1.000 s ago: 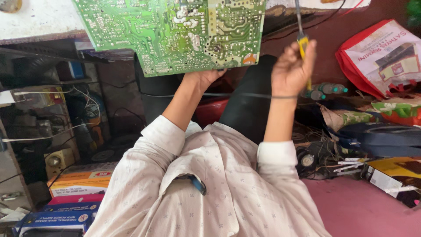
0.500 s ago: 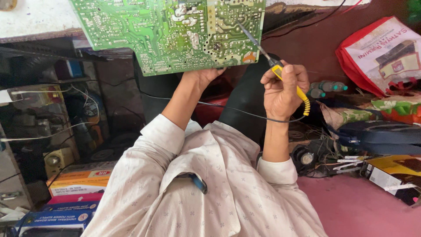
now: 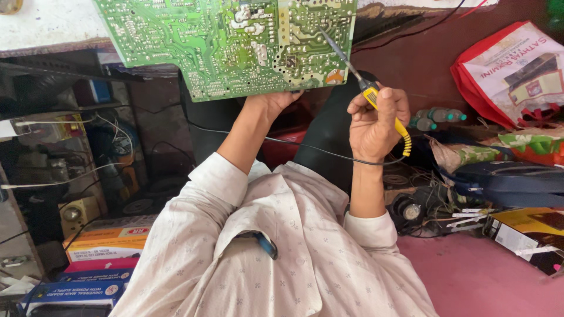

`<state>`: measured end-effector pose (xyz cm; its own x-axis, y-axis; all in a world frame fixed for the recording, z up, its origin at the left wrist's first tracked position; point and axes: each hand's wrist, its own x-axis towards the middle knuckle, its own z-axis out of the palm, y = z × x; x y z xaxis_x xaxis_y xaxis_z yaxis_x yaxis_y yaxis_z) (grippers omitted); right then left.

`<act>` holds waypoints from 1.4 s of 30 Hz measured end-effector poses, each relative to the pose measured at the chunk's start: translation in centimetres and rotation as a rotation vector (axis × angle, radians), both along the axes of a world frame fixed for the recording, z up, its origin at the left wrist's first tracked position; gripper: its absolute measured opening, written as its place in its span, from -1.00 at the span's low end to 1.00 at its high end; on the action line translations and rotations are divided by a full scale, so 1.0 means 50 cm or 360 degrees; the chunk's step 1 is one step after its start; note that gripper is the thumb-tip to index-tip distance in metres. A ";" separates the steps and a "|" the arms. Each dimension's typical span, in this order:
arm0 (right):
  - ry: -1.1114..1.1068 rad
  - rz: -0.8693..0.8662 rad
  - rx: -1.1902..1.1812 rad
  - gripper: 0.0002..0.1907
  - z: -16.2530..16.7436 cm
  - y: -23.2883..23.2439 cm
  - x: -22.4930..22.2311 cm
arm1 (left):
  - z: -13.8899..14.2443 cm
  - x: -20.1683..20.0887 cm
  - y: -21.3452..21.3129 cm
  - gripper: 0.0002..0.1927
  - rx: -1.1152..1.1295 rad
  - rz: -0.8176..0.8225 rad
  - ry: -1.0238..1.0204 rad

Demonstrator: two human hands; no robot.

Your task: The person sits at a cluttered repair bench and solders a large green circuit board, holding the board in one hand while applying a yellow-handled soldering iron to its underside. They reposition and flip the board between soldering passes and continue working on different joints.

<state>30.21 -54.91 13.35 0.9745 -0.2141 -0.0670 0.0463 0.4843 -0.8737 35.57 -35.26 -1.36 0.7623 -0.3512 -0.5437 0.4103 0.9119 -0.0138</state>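
Green circuit board (image 3: 235,41) held by left hand (image 3: 273,101) | right hand (image 3: 376,120) grip closed on soldering iron (image 3: 370,94)

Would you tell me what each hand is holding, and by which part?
The left hand holds the green circuit board by its lower edge; the right hand holds a soldering iron by its yellow handle.

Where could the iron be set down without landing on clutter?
Likeliest the bare pink surface, lower right, bordered by the yellow box and sleeve. The wire tangle and bags by the right hand are crowded, as is the left shelf side.
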 end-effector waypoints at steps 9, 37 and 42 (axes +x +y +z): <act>-0.0005 -0.0011 -0.0010 -0.75 0.001 0.002 0.000 | 0.004 0.003 -0.001 -0.36 -0.0023 0.0025 0.0030; -0.0217 -0.0073 -0.0357 -0.78 0.034 0.027 -0.023 | 0.006 -0.001 0.000 -0.37 -0.0078 0.0074 0.0030; -0.0265 -0.0129 -0.0620 -0.79 0.039 0.034 -0.033 | 0.009 0.003 0.001 -0.38 -0.0047 0.0064 -0.0007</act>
<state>28.54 -53.21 15.31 0.9443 -0.2685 0.1905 0.2262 0.1088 -0.9680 35.71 -35.22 -0.93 0.7784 -0.3361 -0.5302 0.3733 0.9269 -0.0395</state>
